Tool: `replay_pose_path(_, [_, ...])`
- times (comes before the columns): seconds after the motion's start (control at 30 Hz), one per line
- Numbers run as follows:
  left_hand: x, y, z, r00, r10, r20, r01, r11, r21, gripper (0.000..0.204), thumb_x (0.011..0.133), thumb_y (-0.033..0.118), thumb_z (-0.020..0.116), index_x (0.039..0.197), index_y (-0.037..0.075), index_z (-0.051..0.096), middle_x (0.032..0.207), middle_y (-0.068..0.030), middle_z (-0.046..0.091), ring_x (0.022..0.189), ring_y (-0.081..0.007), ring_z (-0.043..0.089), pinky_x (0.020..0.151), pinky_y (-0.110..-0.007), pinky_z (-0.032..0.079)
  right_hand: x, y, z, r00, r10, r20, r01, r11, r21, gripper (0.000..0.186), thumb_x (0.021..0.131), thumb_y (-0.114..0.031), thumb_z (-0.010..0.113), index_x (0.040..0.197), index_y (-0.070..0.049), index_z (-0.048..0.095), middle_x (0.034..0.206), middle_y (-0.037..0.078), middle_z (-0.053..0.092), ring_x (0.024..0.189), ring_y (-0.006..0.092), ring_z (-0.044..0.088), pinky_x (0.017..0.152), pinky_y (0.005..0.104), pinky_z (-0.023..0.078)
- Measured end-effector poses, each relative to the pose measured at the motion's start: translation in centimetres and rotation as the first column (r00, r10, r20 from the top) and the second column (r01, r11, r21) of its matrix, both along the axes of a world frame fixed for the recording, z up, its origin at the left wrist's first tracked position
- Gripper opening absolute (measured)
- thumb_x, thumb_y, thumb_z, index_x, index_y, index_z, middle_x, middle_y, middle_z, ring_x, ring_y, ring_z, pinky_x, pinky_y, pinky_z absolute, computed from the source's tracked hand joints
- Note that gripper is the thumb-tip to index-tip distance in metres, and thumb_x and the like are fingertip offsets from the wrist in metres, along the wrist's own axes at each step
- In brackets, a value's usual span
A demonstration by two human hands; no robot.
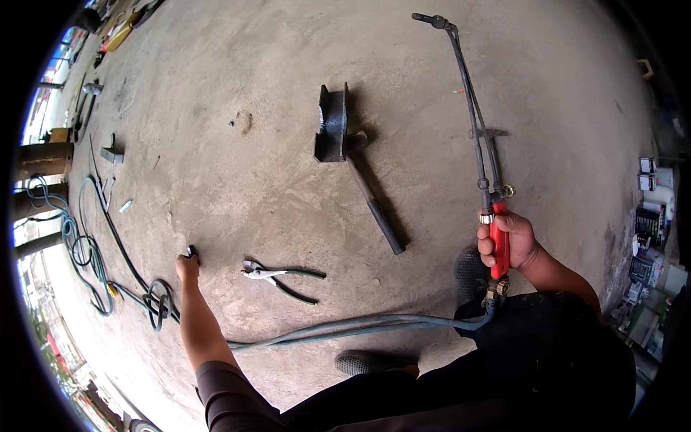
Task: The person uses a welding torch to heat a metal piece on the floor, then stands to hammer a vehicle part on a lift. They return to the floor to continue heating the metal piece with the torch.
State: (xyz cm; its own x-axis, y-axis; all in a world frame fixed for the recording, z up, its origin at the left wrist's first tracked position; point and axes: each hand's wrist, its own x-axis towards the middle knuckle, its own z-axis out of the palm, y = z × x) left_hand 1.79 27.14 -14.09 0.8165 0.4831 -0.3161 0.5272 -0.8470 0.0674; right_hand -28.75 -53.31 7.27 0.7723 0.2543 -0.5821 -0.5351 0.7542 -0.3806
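My right hand [512, 243] grips the red handle of a gas cutting torch [476, 137], whose long tubes reach away to a bent nozzle at the top. Twin hoses [345, 327] run from the torch's base leftward across the concrete floor. My left hand [188, 266] stretches out low to the floor, fingers closed on a small dark object [190, 250] that I cannot identify. Green-handled pliers [277, 276] lie just to the right of that hand.
A dark steel channel piece [332, 124] stands on the floor with a hammer [374, 198] lying beside it. Coiled hoses and cables [86, 252] trail along the left. Small metal offcuts [111, 153] lie far left. Shelves of boxes [651, 216] stand at right.
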Motion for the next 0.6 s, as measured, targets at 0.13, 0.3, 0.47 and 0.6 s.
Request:
replay_pose_path(0.13, [-2.7,-3.8,3.3,0.991,-0.065,0.113,0.07,0.997,-0.034,0.023,0.08,0.018,0.074,0.086,0.0,0.06,0.078,-0.0174,0.068,0.069,-0.0307,0.069,0.06,-0.042,0.054,1.5,0.5,0.2,0.998,-0.014,-0.065,0.024,0.987,0.159,0.037,0.1,-0.038,0.063,0.126,-0.014,0.054,0.09,0.006,0.067,0.07,0.0176,0.062,0.051,0.0307,0.045])
replay_pose_path(0.3, [-9.0,-23.0,11.6,0.996,0.053,0.07,0.039,0.445,-0.895,0.03,0.089,-0.005,0.05,0.118,0.0,0.048,0.086,-0.0143,0.066,0.067,-0.0207,0.068,0.057,-0.031,0.055,4.4,5.0,1.8,0.993,0.038,-0.112,-0.047,0.996,-0.072,0.025,0.101,-0.034,0.064,0.094,-0.012,0.056,0.086,0.003,0.059,0.067,0.0139,0.056,0.05,0.0283,0.044])
replay_pose_path(0.47, [-16.8,-39.4,22.5,0.944,-0.201,0.261,0.302,0.207,-0.931,0.023,0.092,-0.006,0.054,0.114,0.002,0.054,0.081,-0.0051,0.059,0.074,-0.0111,0.053,0.067,-0.025,0.043,5.3,9.9,1.8,0.953,0.301,-0.026,-0.303,0.948,-0.098,0.021,0.102,-0.026,0.062,0.095,-0.009,0.053,0.072,0.002,0.053,0.057,0.0102,0.05,0.049,0.0281,0.045])
replay_pose_path(0.6, [-22.6,-48.2,30.7,0.645,-0.579,0.498,0.725,0.26,-0.637,0.037,0.081,0.014,0.085,0.109,0.003,0.064,0.067,-0.0047,0.058,0.061,-0.0158,0.058,0.059,-0.029,0.047,5.4,11.3,1.0,0.928,0.372,0.005,-0.367,0.917,-0.159,0.023,0.102,-0.028,0.064,0.094,-0.009,0.053,0.067,0.002,0.054,0.053,0.0112,0.052,0.049,0.028,0.045])
